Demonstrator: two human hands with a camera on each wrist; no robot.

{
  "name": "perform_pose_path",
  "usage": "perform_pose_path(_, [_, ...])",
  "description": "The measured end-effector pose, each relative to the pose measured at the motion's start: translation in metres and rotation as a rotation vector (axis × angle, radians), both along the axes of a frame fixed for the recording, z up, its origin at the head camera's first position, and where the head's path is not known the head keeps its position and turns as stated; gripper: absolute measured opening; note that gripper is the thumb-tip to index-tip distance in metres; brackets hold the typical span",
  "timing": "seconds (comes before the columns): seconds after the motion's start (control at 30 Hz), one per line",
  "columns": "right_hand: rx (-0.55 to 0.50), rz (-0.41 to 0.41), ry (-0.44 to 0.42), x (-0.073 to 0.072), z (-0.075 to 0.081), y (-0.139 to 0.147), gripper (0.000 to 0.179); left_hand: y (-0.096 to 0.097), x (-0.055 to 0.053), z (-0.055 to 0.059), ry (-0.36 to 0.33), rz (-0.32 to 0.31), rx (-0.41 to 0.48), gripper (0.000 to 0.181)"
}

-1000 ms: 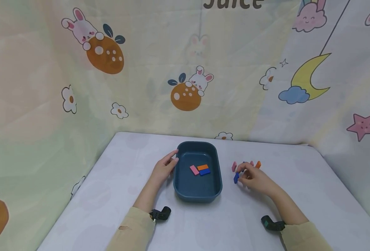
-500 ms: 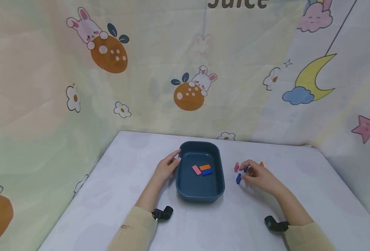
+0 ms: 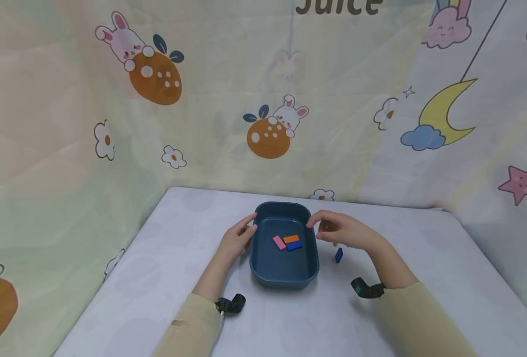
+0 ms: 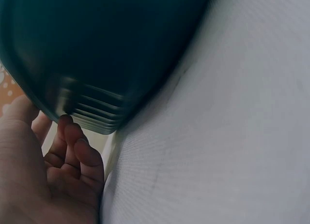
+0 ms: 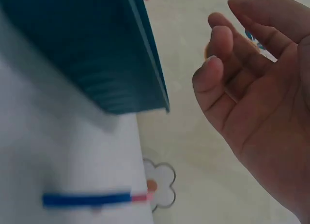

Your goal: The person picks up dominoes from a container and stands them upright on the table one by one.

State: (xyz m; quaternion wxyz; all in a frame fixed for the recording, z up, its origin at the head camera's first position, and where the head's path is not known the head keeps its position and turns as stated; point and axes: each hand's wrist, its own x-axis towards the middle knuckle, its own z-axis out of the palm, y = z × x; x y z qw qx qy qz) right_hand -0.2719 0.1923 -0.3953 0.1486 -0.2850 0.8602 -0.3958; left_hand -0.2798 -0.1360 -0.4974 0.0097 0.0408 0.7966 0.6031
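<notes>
A dark teal rectangular bin [image 3: 286, 278] stands on the white table. On its floor lie a pink block [image 3: 279, 243], an orange block [image 3: 291, 239] and a blue block [image 3: 295, 245], all flat. My left hand [image 3: 235, 241] rests at the bin's left side, thumb and fingertips right at the rim. At the opposite side is my right hand [image 3: 346, 231], its index fingertip over the right rim. No thing shows between its bent, spread fingers in the right wrist view. Just below that hand stands another blue block [image 3: 339, 255], upright on the table.
Beside the standing blue block, a pink block [image 5: 140, 198] shows in the right wrist view; in the head view the right hand mostly hides the blocks there. Printed cloth walls [image 3: 210, 129] border the table's back and sides.
My right hand has moved left from among the standing blocks to the bin's right rim. My left hand stays at the bin, and the three blocks inside have not moved.
</notes>
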Motion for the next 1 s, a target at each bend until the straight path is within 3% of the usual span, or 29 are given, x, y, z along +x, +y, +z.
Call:
perform_pose_path(0.13, [0.065, 0.057, -0.061, -0.015, 0.011, -0.027, 0.024, -0.001, 0.0, 0.0, 0.007, -0.003, 0.003, 0.038])
perform_pose_path(0.27, [0.063, 0.16, -0.089, -0.032, 0.012, -0.052, 0.023, -0.001, -0.001, -0.002, 0.009, -0.002, -0.003, 0.039])
perform_pose_path(0.57, [0.072, 0.236, -0.184, -0.067, -0.009, -0.094, 0.025, -0.002, -0.002, -0.001, -0.002, -0.007, -0.008, 0.038])
perform_pose_path(0.7, [0.137, 0.224, -0.254, -0.075, -0.022, -0.108, 0.023, -0.004, 0.0, -0.001, 0.002, -0.012, 0.004, 0.039])
perform_pose_path(0.87, [0.173, 0.175, -0.379, -0.075, -0.036, -0.118, 0.024, -0.004, 0.0, -0.002, 0.009, -0.025, 0.001, 0.039])
perform_pose_path(1.0, [0.129, 0.078, -0.333, -0.075, -0.044, -0.118, 0.021, -0.004, 0.0, -0.001, 0.01, -0.027, -0.026, 0.04])
